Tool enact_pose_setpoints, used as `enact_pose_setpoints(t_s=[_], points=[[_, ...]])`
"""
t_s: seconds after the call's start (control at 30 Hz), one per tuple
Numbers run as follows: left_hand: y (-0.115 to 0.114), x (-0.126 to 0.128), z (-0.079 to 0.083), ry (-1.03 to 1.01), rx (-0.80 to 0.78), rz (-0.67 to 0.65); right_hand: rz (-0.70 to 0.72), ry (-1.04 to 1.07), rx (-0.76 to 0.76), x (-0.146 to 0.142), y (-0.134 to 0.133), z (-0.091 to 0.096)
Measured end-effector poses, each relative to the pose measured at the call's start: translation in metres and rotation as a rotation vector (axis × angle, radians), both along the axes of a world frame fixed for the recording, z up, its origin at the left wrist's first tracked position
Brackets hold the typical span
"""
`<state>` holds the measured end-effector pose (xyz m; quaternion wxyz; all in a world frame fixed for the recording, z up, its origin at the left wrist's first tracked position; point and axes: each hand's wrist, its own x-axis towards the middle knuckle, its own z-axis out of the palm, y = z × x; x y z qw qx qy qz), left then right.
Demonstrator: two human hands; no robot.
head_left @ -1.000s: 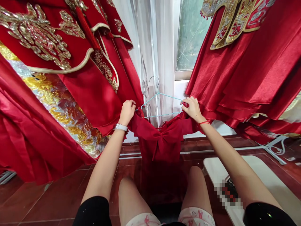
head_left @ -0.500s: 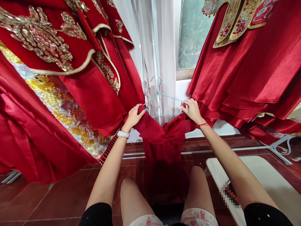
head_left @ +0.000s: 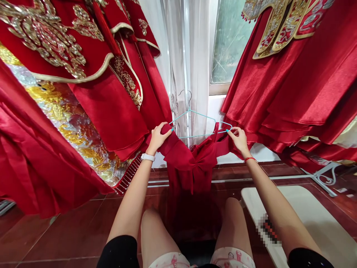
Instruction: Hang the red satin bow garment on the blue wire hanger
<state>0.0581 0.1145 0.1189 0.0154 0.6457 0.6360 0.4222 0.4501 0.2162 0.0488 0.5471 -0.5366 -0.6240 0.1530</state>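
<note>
A red dress [head_left: 192, 160] with a gathered, bow-like front hangs down between my knees. The light-blue wire hanger [head_left: 205, 114] lies across its top, its metal hook pointing away from me. My left hand [head_left: 160, 138] grips the dress's left shoulder piece, over that end of the hanger, which is hidden. At the other side a thin red strap loops over the hanger. My right hand [head_left: 238, 140] pinches the wide right sleeve band, its thumb at the rounded end of the hanger.
Red gowns with gold embroidery [head_left: 103, 108] hang at left, and more red gowns [head_left: 292, 93] at right. White curtains [head_left: 196, 56] and a window [head_left: 230, 44] are behind. A pale stool [head_left: 312, 208] stands at right, near a white metal rack foot [head_left: 325, 176].
My right hand has moved outward to the right, from the strap to the hanger's end. The strap now sits on the hanger and the sleeve band is spread. My left hand stays put.
</note>
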Motion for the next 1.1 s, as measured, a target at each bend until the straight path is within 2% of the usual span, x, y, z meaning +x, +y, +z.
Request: enact_pose_setpoints(t_s=[0.17,0.23,0.3,0.4,0.5,0.67,0.77,0.87,0.97,1.1], points=[[-0.002,0.0,0.002,0.01,-0.01,-0.006,0.231,-0.101,-0.223,0.004,-0.006,0.013],[-0.002,-0.001,0.002,0.016,-0.011,-0.002,0.249,-0.09,-0.305,0.001,-0.009,0.017],[-0.003,-0.002,0.003,0.026,-0.012,0.003,0.196,-0.086,-0.323,-0.002,-0.009,0.022],[-0.004,-0.003,0.003,0.036,-0.01,0.008,0.047,-0.098,-0.263,-0.007,-0.005,0.033],[-0.004,-0.003,0.002,0.038,-0.005,0.011,-0.091,-0.203,-0.135,-0.009,0.004,0.051],[-0.004,-0.002,0.002,0.048,0.001,0.031,-0.184,-0.373,0.01,-0.015,0.01,0.079],[-0.003,-0.002,0.001,0.046,0.004,0.027,-0.161,-0.434,0.077,-0.03,0.005,0.093],[-0.002,0.0,-0.002,0.039,0.005,0.016,-0.074,-0.495,0.139,-0.051,-0.009,0.099],[-0.002,0.001,-0.005,0.054,0.01,0.025,-0.024,-0.547,0.175,-0.066,-0.028,0.095],[-0.004,-0.001,-0.006,0.104,0.031,0.035,0.04,-0.561,0.23,-0.066,-0.041,0.082]])
